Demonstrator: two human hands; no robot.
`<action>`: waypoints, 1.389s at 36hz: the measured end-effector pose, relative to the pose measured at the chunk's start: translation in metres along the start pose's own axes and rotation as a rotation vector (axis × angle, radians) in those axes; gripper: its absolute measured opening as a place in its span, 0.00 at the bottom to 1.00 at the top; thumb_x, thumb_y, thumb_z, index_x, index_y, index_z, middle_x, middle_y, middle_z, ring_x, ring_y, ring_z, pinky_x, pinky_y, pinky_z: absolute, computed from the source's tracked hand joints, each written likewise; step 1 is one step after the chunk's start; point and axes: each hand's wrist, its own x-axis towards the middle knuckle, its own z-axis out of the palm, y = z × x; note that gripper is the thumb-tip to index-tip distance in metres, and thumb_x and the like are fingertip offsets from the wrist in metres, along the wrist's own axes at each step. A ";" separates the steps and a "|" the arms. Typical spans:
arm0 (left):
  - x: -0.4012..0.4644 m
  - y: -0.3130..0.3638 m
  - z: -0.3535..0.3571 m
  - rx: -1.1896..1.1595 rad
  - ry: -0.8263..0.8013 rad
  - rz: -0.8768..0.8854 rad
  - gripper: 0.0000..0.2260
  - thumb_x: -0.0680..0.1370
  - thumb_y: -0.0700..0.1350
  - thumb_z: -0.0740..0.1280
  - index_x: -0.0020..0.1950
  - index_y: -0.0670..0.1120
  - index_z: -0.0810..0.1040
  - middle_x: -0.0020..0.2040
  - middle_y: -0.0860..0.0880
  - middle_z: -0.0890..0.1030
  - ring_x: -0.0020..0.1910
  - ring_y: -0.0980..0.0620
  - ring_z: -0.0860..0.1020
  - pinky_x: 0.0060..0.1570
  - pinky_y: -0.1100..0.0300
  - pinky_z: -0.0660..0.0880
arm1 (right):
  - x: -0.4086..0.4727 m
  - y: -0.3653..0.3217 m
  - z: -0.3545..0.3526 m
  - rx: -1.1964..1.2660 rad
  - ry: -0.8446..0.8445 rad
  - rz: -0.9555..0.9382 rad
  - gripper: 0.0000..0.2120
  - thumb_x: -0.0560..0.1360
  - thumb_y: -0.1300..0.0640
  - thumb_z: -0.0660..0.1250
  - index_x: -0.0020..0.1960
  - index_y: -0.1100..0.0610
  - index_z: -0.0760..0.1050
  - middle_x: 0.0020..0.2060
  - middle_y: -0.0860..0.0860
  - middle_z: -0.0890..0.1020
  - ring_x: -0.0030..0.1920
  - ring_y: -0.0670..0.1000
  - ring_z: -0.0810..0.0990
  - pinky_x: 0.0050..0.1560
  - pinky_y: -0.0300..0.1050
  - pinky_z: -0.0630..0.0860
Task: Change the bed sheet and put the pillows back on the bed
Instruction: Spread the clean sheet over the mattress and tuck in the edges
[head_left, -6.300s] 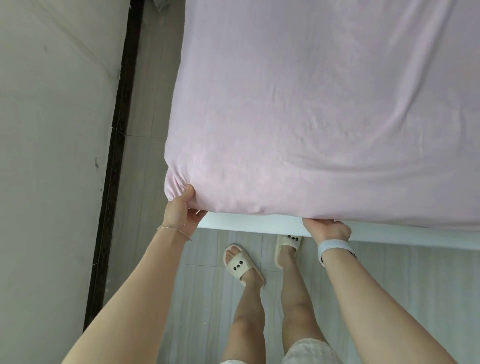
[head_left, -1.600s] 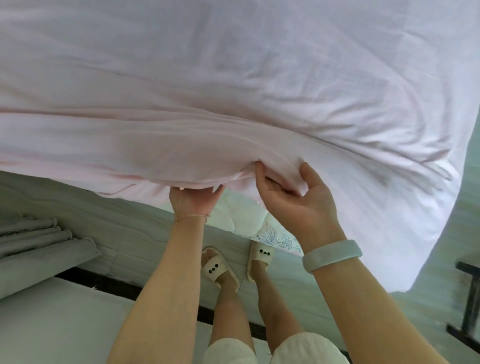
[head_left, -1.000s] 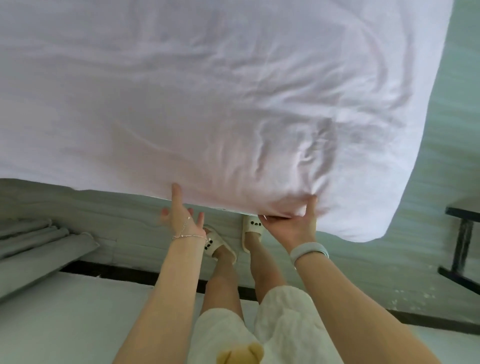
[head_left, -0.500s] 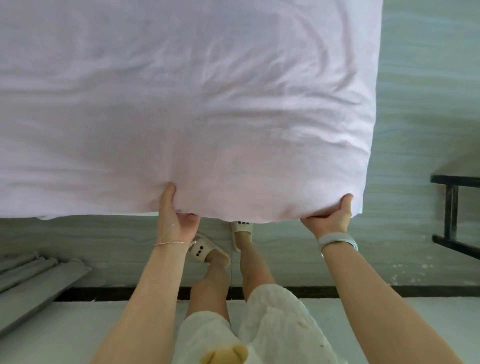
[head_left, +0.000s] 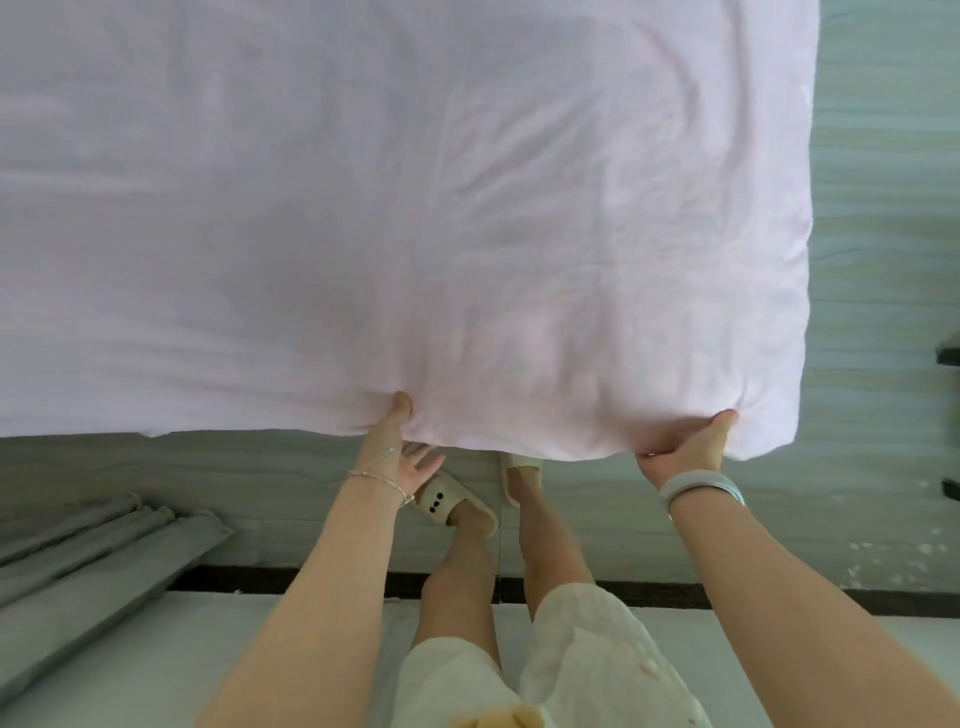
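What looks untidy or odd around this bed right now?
The pink sheet is creased near the corner where the right hand grips its edge, so it does not lie smooth there. Small white flecks are scattered on the floor at the right, perhaps dust or paint chips.

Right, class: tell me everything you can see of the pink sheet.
The sheet is pale pink, soft-looking cloth, lightly creased, spread flat and turned down at its near edge and right corner. The right hand grips that edge by the corner; the left hand presses it with the thumb further left.
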 end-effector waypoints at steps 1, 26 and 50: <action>0.000 0.003 -0.004 0.030 0.026 0.000 0.24 0.75 0.51 0.69 0.66 0.43 0.66 0.61 0.43 0.71 0.57 0.43 0.71 0.58 0.46 0.69 | -0.004 0.007 0.004 -0.018 0.005 0.010 0.29 0.72 0.33 0.57 0.67 0.47 0.68 0.62 0.46 0.74 0.59 0.51 0.75 0.64 0.49 0.71; 0.036 0.222 -0.264 -0.596 0.037 0.335 0.10 0.78 0.50 0.58 0.41 0.46 0.69 0.39 0.48 0.70 0.39 0.49 0.68 0.47 0.55 0.68 | -0.200 0.339 0.165 -0.169 -0.495 0.424 0.13 0.77 0.52 0.63 0.56 0.59 0.71 0.57 0.54 0.76 0.61 0.56 0.73 0.63 0.53 0.70; 0.029 0.354 -0.308 -0.724 -0.389 0.475 0.23 0.76 0.61 0.62 0.62 0.47 0.76 0.62 0.43 0.78 0.59 0.40 0.77 0.58 0.40 0.73 | -0.284 0.402 0.272 0.157 -0.649 0.345 0.25 0.68 0.46 0.72 0.61 0.58 0.76 0.55 0.55 0.81 0.57 0.56 0.79 0.61 0.54 0.72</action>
